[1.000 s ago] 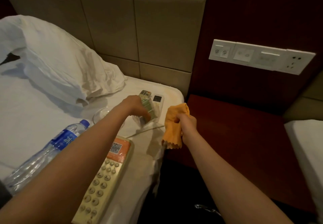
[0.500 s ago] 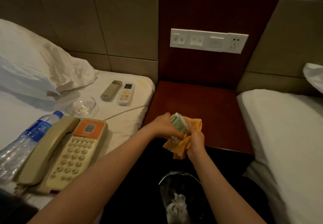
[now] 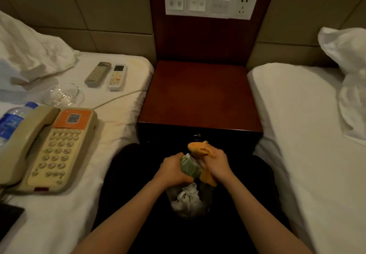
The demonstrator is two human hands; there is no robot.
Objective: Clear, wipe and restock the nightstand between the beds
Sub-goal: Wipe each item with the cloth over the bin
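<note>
Our left hand (image 3: 174, 171) grips the green packet (image 3: 189, 166) right above what looks like the bin (image 3: 188, 200), while our right hand (image 3: 216, 164) clutches the orange cloth (image 3: 200, 148) just short of the nightstand (image 3: 200, 95).

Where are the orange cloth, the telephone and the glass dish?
orange cloth (image 3: 199, 148): head view, bunched upper end.
telephone (image 3: 57, 150): head view, keypad.
glass dish (image 3: 64, 94): head view, centre of the bowl.

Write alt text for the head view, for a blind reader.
Over a waste bin before the nightstand, the left hand grips a green packet and the right hand an orange cloth. A telephone, two remotes, a glass dish and a bottle lie on the left bed.
</note>
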